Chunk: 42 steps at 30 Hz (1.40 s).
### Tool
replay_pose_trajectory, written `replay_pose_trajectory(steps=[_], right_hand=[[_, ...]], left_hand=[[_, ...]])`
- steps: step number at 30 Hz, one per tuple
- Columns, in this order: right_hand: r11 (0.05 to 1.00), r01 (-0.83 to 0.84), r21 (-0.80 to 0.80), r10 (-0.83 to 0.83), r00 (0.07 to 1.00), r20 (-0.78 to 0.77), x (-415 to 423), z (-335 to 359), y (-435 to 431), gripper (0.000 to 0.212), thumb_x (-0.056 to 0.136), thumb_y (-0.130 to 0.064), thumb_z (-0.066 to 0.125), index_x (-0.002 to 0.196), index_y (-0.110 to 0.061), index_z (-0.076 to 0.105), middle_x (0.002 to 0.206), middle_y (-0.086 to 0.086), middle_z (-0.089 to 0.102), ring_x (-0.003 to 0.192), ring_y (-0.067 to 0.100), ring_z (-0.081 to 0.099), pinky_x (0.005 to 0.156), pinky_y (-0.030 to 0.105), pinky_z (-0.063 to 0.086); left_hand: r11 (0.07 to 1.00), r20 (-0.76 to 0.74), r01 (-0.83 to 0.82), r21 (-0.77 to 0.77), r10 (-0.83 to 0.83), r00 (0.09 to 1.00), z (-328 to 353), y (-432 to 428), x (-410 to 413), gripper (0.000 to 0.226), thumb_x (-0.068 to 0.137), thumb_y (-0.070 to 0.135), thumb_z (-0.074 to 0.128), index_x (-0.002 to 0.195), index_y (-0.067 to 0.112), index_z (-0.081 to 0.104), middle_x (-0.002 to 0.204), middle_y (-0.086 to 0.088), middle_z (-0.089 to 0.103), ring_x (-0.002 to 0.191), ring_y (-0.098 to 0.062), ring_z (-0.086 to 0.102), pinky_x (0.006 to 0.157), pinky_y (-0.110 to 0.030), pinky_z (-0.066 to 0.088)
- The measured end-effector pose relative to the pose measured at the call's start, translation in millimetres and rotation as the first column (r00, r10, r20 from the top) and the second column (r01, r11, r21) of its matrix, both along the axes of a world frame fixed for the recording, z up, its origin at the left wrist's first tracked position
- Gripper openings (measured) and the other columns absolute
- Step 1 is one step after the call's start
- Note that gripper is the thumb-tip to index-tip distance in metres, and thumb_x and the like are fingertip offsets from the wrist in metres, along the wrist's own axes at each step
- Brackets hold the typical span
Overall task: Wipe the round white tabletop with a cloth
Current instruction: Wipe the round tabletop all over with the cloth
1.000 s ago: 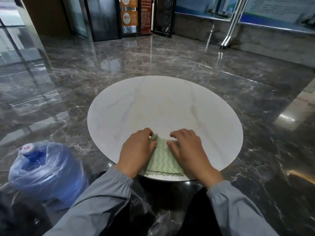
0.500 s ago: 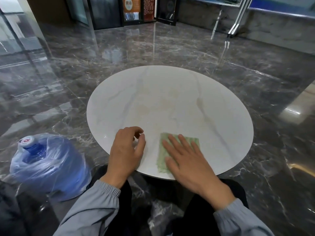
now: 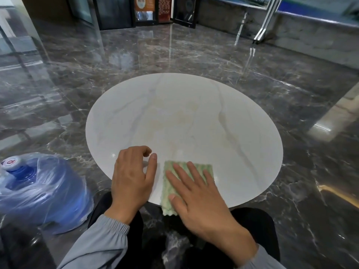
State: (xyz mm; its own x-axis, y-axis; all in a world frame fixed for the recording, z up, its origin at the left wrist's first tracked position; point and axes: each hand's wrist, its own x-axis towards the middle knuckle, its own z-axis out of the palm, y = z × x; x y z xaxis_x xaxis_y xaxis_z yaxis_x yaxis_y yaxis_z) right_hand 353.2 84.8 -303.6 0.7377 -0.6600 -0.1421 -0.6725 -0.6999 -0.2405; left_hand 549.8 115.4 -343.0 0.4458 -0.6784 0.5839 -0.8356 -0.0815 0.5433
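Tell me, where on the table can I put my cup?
The far half of the table is bare, back rim to middle. Right of the cloth is free too. The near edge is crowded: the left hand rests there and the right hand presses the cloth, a thin gap between them.

Green-and-white wavy cloth [image 3: 202, 168], white veined tabletop [image 3: 182, 117]

Cloth [image 3: 187, 182] on tabletop [image 3: 184, 117] near edge; water jug [image 3: 41, 191] on floor, left.
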Motion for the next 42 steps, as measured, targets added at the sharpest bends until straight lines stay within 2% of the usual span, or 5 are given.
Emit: replay_pose_trajectory(steps=[9, 17, 29, 37, 42], right_hand=[[0.869, 0.495, 0.007, -0.490, 0.862, -0.129, -87.3, 0.8, -136.1, 0.060, 0.109, -0.047, 0.016, 0.164, -0.040, -0.005, 0.172, -0.013, -0.015, 0.158, 0.020, -0.017, 0.126, 0.054, -0.007], [0.997, -0.079, -0.020, 0.079, 0.997, -0.016, -0.9, -2.2, -11.1, 0.061, 0.107, -0.049, 0.016, 0.163, -0.045, -0.007, 0.168, -0.020, -0.023, 0.152, 0.014, -0.034, 0.121, 0.046, -0.025], [0.878, 0.477, -0.020, -0.476, 0.872, -0.111, -83.4, -1.4, -166.5, 0.058, 0.108, -0.048, 0.017, 0.163, -0.045, -0.002, 0.173, -0.015, -0.010, 0.159, 0.020, -0.013, 0.125, 0.056, -0.005], [0.995, -0.075, -0.067, 0.074, 0.997, -0.028, 8.0, -6.0, -19.2, 0.061, 0.105, -0.052, 0.014, 0.163, -0.045, -0.004, 0.171, -0.018, -0.016, 0.155, 0.017, -0.028, 0.123, 0.048, -0.022], [0.999, -0.006, -0.044, 0.004, 1.000, -0.029, -37.4, -2.0, -57.7, 0.065, 0.097, -0.065, 0.011, 0.159, -0.056, -0.002, 0.164, -0.029, -0.019, 0.155, 0.007, -0.023, 0.124, 0.037, -0.019]], left_hand=[[0.999, -0.018, 0.009, 0.039, -0.008, 1.000, 4.4, 1.9, -5.1, 0.019, 0.102, 0.032, 0.063, 0.112, 0.015, 0.062, 0.101, 0.004, 0.061, 0.092, -0.013, 0.048, 0.079, -0.038, 0.047], [0.999, -0.005, -0.005, 0.043, 0.005, 1.000, 5.6, 2.7, -5.6, 0.021, 0.098, 0.035, 0.061, 0.109, 0.017, 0.062, 0.098, 0.006, 0.062, 0.090, -0.015, 0.051, 0.074, -0.035, 0.043], [0.996, -0.037, -0.016, 0.086, 0.019, 0.999, 10.4, 4.9, -8.5, 0.012, 0.098, 0.026, 0.069, 0.106, 0.017, 0.065, 0.096, 0.005, 0.063, 0.090, -0.012, 0.048, 0.071, -0.034, 0.041], [0.997, -0.041, -0.031, 0.076, 0.034, 0.999, 9.5, 3.6, -7.8, 0.014, 0.102, 0.033, 0.062, 0.104, 0.020, 0.064, 0.095, 0.009, 0.060, 0.090, -0.010, 0.046, 0.070, -0.035, 0.042], [0.996, -0.030, -0.017, 0.083, 0.020, 0.999, 9.1, 4.7, -6.8, 0.011, 0.102, 0.031, 0.064, 0.104, 0.019, 0.064, 0.094, 0.008, 0.061, 0.090, -0.011, 0.047, 0.073, -0.033, 0.038]])
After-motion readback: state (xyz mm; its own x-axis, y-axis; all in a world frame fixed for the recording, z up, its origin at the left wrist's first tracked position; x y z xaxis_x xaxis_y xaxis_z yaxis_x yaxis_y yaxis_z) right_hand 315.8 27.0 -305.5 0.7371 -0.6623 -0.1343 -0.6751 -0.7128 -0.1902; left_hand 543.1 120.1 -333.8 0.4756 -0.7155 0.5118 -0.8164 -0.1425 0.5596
